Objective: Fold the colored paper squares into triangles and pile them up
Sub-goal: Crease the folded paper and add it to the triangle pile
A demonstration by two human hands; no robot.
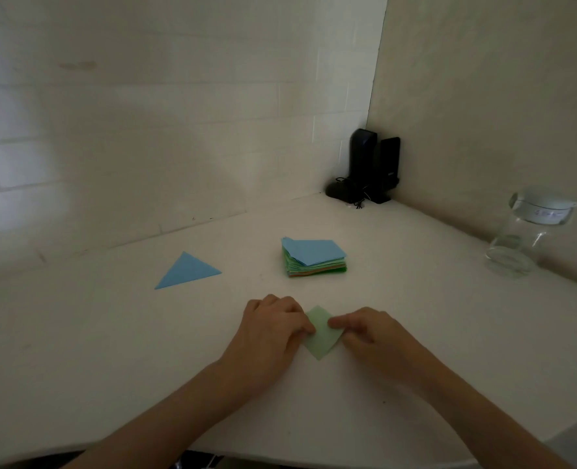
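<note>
A light green paper square (321, 335) lies on the white table (111, 350) in front of me, turned like a diamond. My left hand (270, 328) pinches its left corner with curled fingers. My right hand (365, 328) pinches its right side, thumb on top. Beyond them stands a stack of colored paper squares (314, 257) with a blue sheet on top. A folded blue triangle (187, 270) lies flat to the left of the stack.
A clear glass jar (527, 235) stands at the right by the wall. Black speakers with a cable (370, 167) fill the far corner. Tiled walls close in behind and to the right. The table's front edge runs just below my forearms.
</note>
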